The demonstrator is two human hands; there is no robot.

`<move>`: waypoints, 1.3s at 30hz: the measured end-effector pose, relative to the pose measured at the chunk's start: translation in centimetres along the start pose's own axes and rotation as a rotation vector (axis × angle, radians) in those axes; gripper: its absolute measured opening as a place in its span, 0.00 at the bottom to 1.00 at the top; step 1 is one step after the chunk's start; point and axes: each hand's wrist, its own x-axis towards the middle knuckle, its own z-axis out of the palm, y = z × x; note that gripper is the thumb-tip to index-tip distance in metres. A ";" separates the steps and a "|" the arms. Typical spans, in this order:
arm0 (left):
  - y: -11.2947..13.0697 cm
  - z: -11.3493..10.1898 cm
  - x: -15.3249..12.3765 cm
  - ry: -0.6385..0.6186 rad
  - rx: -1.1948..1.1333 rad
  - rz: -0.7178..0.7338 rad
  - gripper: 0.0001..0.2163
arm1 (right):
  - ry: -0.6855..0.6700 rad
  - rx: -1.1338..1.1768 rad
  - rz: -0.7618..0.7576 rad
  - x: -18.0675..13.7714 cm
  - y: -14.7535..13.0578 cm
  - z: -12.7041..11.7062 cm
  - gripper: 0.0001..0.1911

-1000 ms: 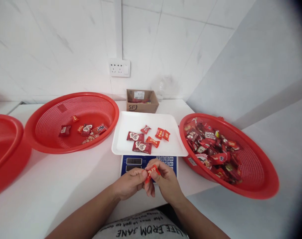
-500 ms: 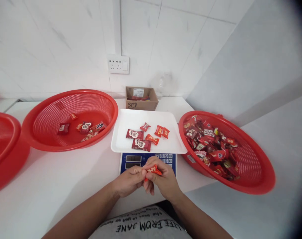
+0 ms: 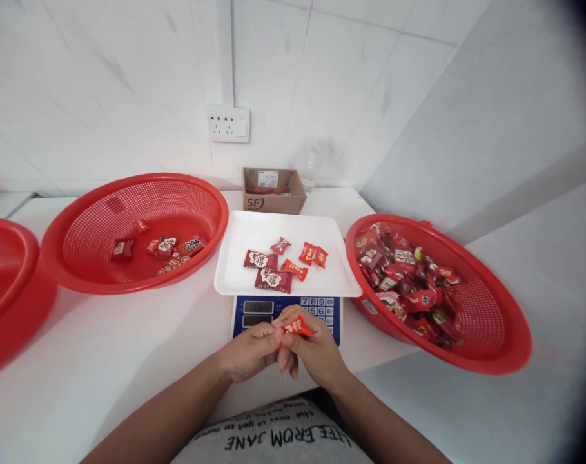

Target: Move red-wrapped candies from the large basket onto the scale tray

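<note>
Between my two hands is a small red wrapped candy (image 3: 297,327) with pale lettering. My left hand (image 3: 251,351) pinches its left end, and my right hand (image 3: 316,351) grips it from the right, the fingers partly hidden behind. Both hands are in front of the blue keypad of a digital scale (image 3: 328,311). The white tray (image 3: 234,227) on the scale carries several wrapped candies: two dark red packets (image 3: 273,280) at the left, and smaller red ones (image 3: 295,269) at the middle and right.
To the right, a red basket (image 3: 508,341) holds a heap of mixed wrapped candies. A red basket (image 3: 75,219) at left has a few candies in it, with another red basket (image 3: 26,322) beyond. Behind the tray stands a cardboard box (image 3: 276,205) against the wall.
The candy has turned slightly in my fingers, so more of its lettered face shows. Both hands stay in nearly the same place, and the candies on the tray have not moved.
</note>
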 end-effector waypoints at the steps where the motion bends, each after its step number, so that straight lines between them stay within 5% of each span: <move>1: 0.0 0.0 0.0 0.005 -0.003 0.002 0.26 | -0.014 -0.004 -0.006 0.0 0.1 -0.1 0.15; 9: 0.5 0.3 0.0 -0.003 0.020 -0.013 0.25 | 0.125 -0.091 -0.203 0.2 0.0 -1.2 0.10; 17: 0.8 0.5 0.0 0.033 0.128 -0.015 0.26 | 0.119 -0.062 -0.216 0.3 0.4 -1.1 0.13; 26: 1.9 1.2 -1.0 0.308 0.616 0.321 0.13 | 0.130 -0.175 -0.180 0.3 -1.8 -2.0 0.15; 39: 1.7 1.1 -1.2 0.314 0.951 0.498 0.09 | 0.185 -0.573 -0.492 -0.5 -2.7 -2.8 0.04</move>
